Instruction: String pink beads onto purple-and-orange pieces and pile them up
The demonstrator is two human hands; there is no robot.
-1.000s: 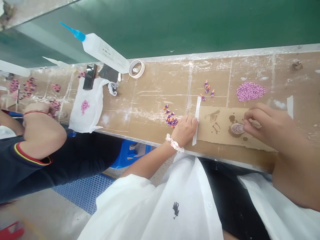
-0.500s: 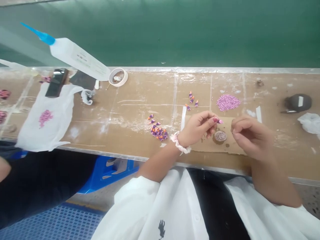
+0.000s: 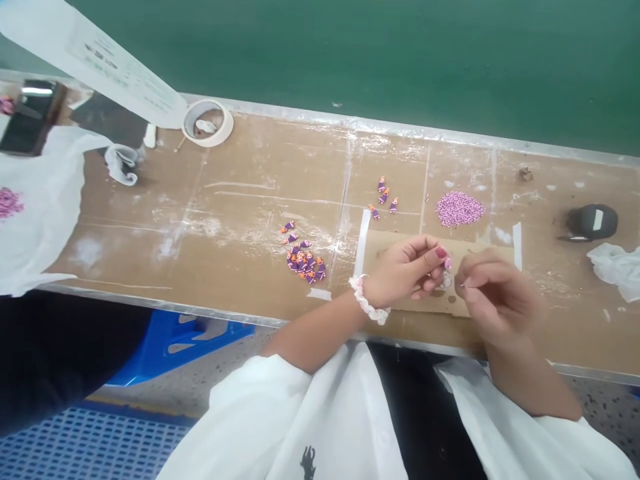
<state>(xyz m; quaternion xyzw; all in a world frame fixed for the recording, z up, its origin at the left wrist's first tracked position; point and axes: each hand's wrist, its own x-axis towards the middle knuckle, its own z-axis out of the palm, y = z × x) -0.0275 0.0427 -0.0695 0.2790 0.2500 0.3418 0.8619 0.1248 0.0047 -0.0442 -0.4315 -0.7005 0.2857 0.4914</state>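
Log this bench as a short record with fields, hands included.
Left hand: pinching a small pink piece
Right hand: pinched nearby, blurred; contents unclear
Beneath hands: cardboard sheet with white tape strips at its sides
Purple-and-orange pieces: four beyond the sheet, larger cluster left of it
Pink pile: tiny bits beyond the sheet
Upper left: white tape roll

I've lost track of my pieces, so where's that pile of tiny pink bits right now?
In the head view, the pile of tiny pink bits sits right of centre, beyond the taped-down cardboard and right of four small purple-and-orange figures.
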